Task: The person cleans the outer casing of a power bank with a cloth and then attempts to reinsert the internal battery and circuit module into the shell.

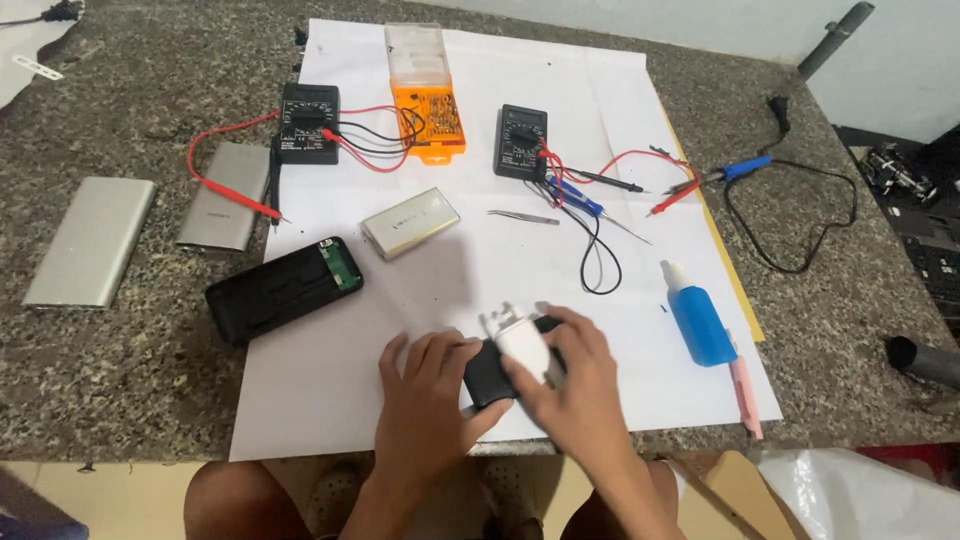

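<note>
So both hands are down at 6 o'clock on the big white paper sheet (500, 130) that covers the speckled stone table (120, 360). The left hand (428, 405) is curled around the near-left end of a small black box (488, 378), thumb tucked along its front edge, so it's closed on that. The right hand (575, 385) comes over from 5 o'clock and pinches a white cover piece (522, 345) that sits on top of the black box, fingers wrapped over its right side. Can't tell if the white piece is clipped on or just resting there.

Around it: a black power bank shell (283, 290) with a green circuit board showing at one end lies at 9 o'clock of the hands, half off the paper. A silver battery pack (410, 222) sits at 11 o'clock, and thin tweezers (523, 217) at 12. Further back at 12 there's a black multimeter (520, 141) with red and black leads trailing toward 3 o'clock, a second multimeter (308, 122) at 11, and an orange screwdriver bit case (428, 110) between them. A blue bottle (700, 322) with a white cap stands out at 3 o'clock, just beside a pink tool (745, 395). Two silver power banks (92, 240) lie on bare stone way over at 9 to 10 o'clock.
</note>
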